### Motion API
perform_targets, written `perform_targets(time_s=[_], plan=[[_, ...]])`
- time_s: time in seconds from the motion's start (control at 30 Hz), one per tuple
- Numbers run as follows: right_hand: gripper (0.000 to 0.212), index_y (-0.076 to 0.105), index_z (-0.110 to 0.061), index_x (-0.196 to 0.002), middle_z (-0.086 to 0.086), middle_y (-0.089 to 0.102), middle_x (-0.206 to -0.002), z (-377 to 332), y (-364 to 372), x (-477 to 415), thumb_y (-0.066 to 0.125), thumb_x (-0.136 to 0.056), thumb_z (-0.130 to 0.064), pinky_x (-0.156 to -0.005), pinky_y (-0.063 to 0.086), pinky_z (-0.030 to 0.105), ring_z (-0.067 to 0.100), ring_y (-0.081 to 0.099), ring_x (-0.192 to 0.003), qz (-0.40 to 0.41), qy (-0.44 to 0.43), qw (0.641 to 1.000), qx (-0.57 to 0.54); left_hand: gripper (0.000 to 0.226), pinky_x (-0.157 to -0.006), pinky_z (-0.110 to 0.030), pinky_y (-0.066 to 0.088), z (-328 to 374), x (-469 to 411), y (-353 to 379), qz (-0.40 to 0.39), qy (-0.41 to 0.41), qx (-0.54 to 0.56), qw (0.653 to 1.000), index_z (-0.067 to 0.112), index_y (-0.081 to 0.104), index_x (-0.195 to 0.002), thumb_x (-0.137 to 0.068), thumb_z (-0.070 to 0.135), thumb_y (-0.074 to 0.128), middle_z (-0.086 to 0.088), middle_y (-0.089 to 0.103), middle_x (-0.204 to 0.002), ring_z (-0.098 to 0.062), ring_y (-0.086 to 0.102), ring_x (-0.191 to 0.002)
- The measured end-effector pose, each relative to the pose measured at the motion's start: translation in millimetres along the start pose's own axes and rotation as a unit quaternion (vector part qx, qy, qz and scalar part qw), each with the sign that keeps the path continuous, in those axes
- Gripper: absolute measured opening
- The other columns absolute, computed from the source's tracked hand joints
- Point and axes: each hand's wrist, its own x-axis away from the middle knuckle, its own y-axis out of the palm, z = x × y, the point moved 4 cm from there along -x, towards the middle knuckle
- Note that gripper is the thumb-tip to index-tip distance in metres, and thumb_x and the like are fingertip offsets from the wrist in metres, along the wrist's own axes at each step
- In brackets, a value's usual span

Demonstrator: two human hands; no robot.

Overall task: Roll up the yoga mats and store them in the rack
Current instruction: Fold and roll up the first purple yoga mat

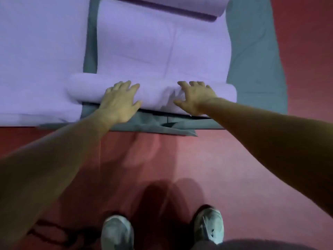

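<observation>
Mat, lilac, lies spread lengthwise on a grey mat, which lies on a red floor. Its near end is wound into a roll that lies crosswise close to the grey mat's near edge. The roll's left end reaches over a second lilac mat spread along the grey mat's left edge; its right end stops short of the grey mat's right edge. At the far end a dark purple band crosses the mat; I cannot tell whether that is a curled end.

Both arms stretch forward and down, bare and nearly straight, converging on the roll. The left hand lies palm-down on the near side of the roll, left of its middle. Its fingers are spread and almost straight, with tips on the crown and the thumb splayed to the right. It presses rather than grasps. The right hand sits on the roll right of its middle, wrist raised, fingers spread and arched so the tips bear on the top, thumb stretched out low on the near face. The mat wrinkles between thumb and fingers. Neither hand closes around the roll.

Two grey shoes stand on the floor, well back from the grey mat's near edge.
</observation>
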Motion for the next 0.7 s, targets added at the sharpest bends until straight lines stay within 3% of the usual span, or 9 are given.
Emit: perform_targets(time_s=[0.13, 0.23, 0.33, 0.4, 0.47, 0.57, 0.63, 0.7], plan=[[0.082, 0.027, -0.030, -0.157, 0.016, 0.037, -0.155, 8, 50, -41, 0.049, -0.090, -0.073, -0.118, 0.022, 0.056, 0.038, 0.031, -0.145, 0.066, -0.021, 0.997, 0.035, 0.084, -0.124, -0.051, 0.009, -18, -36, 50, 0.044, -0.011, -0.037, 0.998, 0.029, 0.019, -0.162, -0.093, 0.067, 0.049, -0.009, 0.016, -0.170, -0.031, 0.012, -0.156], [0.094, 0.023, -0.031, -0.158, 0.020, 0.036, -0.157, 14, 75, -66, 0.043, -0.084, -0.084, -0.121, 0.014, 0.062, 0.039, 0.030, -0.147, 0.110, -0.033, 0.991, 0.063, 0.098, -0.124, -0.055, 0.005, -26, -55, 80, 0.066, 0.011, -0.048, 0.997, 0.031, 0.016, -0.162, -0.083, 0.078, 0.050, -0.008, 0.021, -0.168, -0.030, 0.016, -0.155], [0.104, 0.026, -0.027, -0.158, 0.019, 0.048, -0.147, 17, 101, -69, 0.035, -0.077, -0.092, -0.120, 0.018, 0.062, 0.041, 0.043, -0.136, 0.102, -0.047, 0.989, 0.095, 0.114, -0.118, -0.053, 0.023, -35, -57, 90, 0.101, 0.055, -0.069, 0.991, 0.021, 0.037, -0.154, -0.066, 0.093, 0.047, -0.015, 0.048, -0.144, -0.037, 0.042, -0.132], [0.100, 0.034, -0.024, -0.152, 0.019, 0.053, -0.137, 16, 113, -58, 0.042, -0.078, -0.090, -0.114, 0.030, 0.057, 0.042, 0.049, -0.126, 0.098, -0.077, 0.987, 0.102, 0.118, -0.107, -0.052, 0.037, -44, -57, 89, 0.062, 0.079, -0.095, 0.990, 0.023, 0.050, -0.140, -0.053, 0.101, 0.049, -0.013, 0.050, -0.130, -0.037, 0.048, -0.118], [0.086, 0.039, -0.022, -0.146, 0.016, 0.054, -0.130, 16, 117, -38, 0.058, -0.082, -0.076, -0.097, 0.044, 0.051, 0.041, 0.052, -0.118, 0.088, -0.110, 0.985, 0.102, 0.107, -0.095, -0.050, 0.048, -45, -52, 85, -0.022, 0.078, -0.106, 0.991, 0.028, 0.046, -0.133, -0.052, 0.097, 0.060, -0.011, 0.052, -0.131, -0.038, 0.057, -0.112], [0.070, 0.038, -0.025, -0.142, 0.009, 0.055, -0.122, 26, 131, -8, 0.062, -0.088, -0.062, -0.075, 0.045, 0.045, 0.038, 0.056, -0.106, 0.057, -0.142, 0.981, 0.118, 0.083, -0.080, -0.042, 0.051, -27, -26, 105, -0.110, 0.098, -0.156, 0.977, 0.031, 0.043, -0.125, -0.069, 0.091, 0.056, -0.008, 0.069, -0.117, -0.035, 0.067, -0.101], [0.064, 0.037, -0.026, -0.141, 0.007, 0.058, -0.117, 34, 151, 9, 0.061, -0.089, -0.054, -0.071, 0.046, 0.043, 0.036, 0.059, -0.099, 0.049, -0.169, 0.975, 0.139, 0.070, -0.073, -0.039, 0.051, -13, 2, 131, -0.075, 0.121, -0.143, 0.979, 0.030, 0.051, -0.119, -0.078, 0.086, 0.049, -0.005, 0.073, -0.104, -0.034, 0.070, -0.093], [0.065, 0.043, -0.023, -0.140, 0.006, 0.060, -0.109, 43, 172, 30, 0.064, -0.085, -0.048, -0.066, 0.047, 0.042, 0.036, 0.060, -0.088, 0.093, -0.183, 0.969, 0.139, 0.063, -0.056, -0.039, 0.053, -4, 34, 155, 0.025, 0.145, -0.112, 0.983, 0.022, 0.062, -0.106, -0.080, 0.078, 0.046, -0.005, 0.072, -0.082, -0.035, 0.071, -0.068]])
